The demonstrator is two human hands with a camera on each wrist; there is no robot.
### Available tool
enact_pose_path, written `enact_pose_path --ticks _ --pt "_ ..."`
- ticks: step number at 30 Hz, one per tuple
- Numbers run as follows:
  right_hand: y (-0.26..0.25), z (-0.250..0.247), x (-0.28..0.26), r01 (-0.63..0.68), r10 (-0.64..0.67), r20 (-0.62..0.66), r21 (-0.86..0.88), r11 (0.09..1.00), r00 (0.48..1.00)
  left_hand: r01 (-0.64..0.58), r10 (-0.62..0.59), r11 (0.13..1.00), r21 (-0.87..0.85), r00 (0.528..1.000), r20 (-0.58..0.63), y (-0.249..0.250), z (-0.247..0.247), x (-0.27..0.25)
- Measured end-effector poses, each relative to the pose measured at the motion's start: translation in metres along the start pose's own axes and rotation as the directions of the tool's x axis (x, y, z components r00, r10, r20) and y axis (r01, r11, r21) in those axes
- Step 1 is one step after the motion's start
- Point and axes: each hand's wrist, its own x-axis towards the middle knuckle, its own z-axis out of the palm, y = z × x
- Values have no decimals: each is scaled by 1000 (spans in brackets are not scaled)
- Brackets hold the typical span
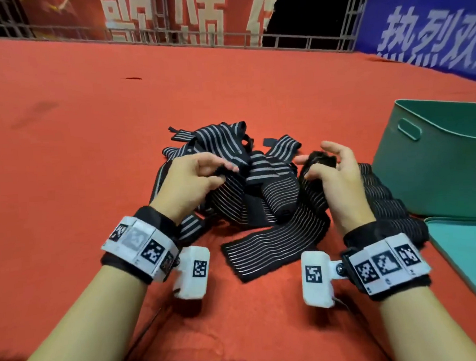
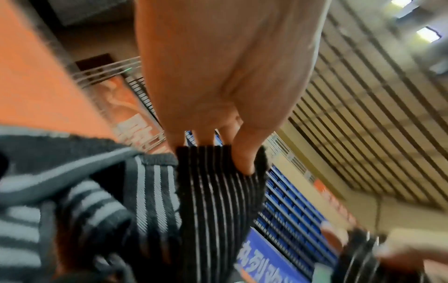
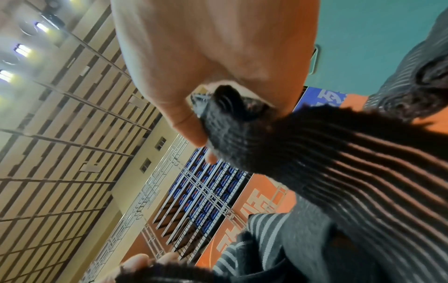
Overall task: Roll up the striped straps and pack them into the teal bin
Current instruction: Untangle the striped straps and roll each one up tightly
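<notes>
A tangled pile of black straps with grey stripes (image 1: 238, 163) lies on the red cloth in the middle of the head view. My left hand (image 1: 198, 174) pinches the end of one thin-striped strap (image 2: 218, 183) between thumb and fingers. My right hand (image 1: 327, 164) holds the rolled-up dark end of a strap (image 3: 232, 118), and the rest of that strap (image 1: 276, 241) trails down flat onto the cloth. Several rolled straps (image 1: 384, 197) lie in a row behind my right wrist. The teal bin (image 1: 434, 159) stands at the right.
A teal lid (image 1: 467, 256) lies flat in front of the bin at the right edge. The red cloth (image 1: 90, 119) stretches far to the left and back. A metal railing (image 1: 168, 37) and banners stand beyond it.
</notes>
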Motion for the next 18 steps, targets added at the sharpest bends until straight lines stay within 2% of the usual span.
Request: enact_pose_path --ticks 2,4,6,8,10,14,16,18 --pt "0 11 -5 -34 34 124 -2 999 992 -96 99 989 113 995 -16 0 2 -2" --pt "4 22 -10 -41 44 228 -16 999 973 -183 214 930 317 975 -64 -3 2 -2" --pt "9 30 -13 -18 37 305 -63 998 952 -202 290 882 425 945 -153 -2 0 -1" --pt "13 38 -18 40 13 349 -143 989 937 -220 292 918 331 939 -184 0 -1 0" --pt "18 41 -22 79 -3 368 -190 979 930 -236 273 944 230 951 -144 3 -1 -2" --pt "18 42 -28 159 -60 371 -243 957 927 -253 260 955 155 965 -26 9 3 -10" --pt "16 42 -32 146 -42 389 -243 959 920 -241 241 966 98 970 10 8 4 -13" --pt "15 42 -36 79 6 408 -191 978 913 -195 194 980 27 981 22 8 4 -14"
